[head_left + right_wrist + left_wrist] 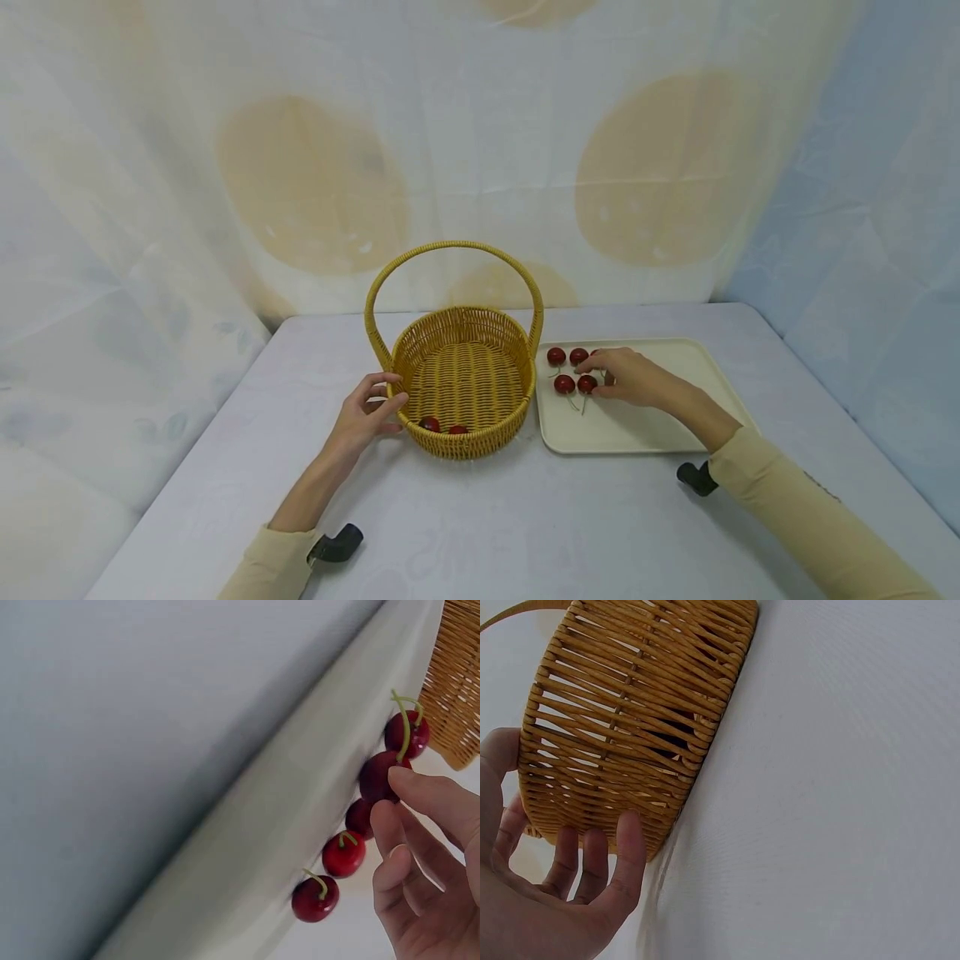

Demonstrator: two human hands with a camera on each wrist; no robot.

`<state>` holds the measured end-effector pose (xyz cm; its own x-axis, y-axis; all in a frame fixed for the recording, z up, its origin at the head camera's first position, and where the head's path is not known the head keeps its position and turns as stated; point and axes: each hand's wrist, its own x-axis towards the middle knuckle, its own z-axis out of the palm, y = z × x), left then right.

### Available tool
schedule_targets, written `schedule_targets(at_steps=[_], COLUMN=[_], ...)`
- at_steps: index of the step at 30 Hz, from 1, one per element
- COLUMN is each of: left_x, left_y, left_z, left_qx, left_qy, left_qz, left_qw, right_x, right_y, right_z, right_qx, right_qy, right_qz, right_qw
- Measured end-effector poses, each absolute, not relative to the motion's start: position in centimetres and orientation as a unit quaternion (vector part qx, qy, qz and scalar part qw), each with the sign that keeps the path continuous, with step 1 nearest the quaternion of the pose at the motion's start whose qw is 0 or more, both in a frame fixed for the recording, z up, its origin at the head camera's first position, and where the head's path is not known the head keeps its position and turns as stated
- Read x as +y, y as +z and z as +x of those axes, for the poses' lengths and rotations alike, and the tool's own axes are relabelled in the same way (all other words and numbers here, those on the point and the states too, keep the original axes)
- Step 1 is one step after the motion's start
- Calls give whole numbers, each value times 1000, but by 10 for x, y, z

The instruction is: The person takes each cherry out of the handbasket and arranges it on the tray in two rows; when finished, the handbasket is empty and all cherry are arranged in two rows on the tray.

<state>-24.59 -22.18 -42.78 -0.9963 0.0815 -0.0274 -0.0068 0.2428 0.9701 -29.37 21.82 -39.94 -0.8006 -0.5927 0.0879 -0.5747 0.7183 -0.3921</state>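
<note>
A yellow wicker basket point(462, 446) with a tall hoop handle stands mid-table, two dark red cherries point(430, 424) inside near its front wall. My left hand point(367, 414) holds its left rim, thumb over the edge and fingers against the outer weave point(630, 697). Several cherries point(557, 357) with green stems lie on the left part of a cream tray point(652, 440). Over them is my right hand point(633, 377), its thumb and a finger pinching one front cherry point(377, 777). Another cherry, at the back, is partly hidden behind that hand.
The tray stands just right of the basket on a white-covered table point(480, 517). Patterned cloth point(495, 125) hangs behind and at both sides. Black wrist mounts point(337, 543) stick out from both sleeves near the tabletop.
</note>
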Motion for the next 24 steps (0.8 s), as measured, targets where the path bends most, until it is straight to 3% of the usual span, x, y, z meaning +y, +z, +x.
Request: schedule_targets(at_steps=[24], left_x=[-222], left_y=[-427], left_z=[-245], left_qx=[787], left_qy=[615], left_qz=[23], left_qw=[36], right_x=[176], right_y=[-340], right_z=[-268], right_qx=[914], right_qy=[-172], right_qz=[-368], right_qw=[-13])
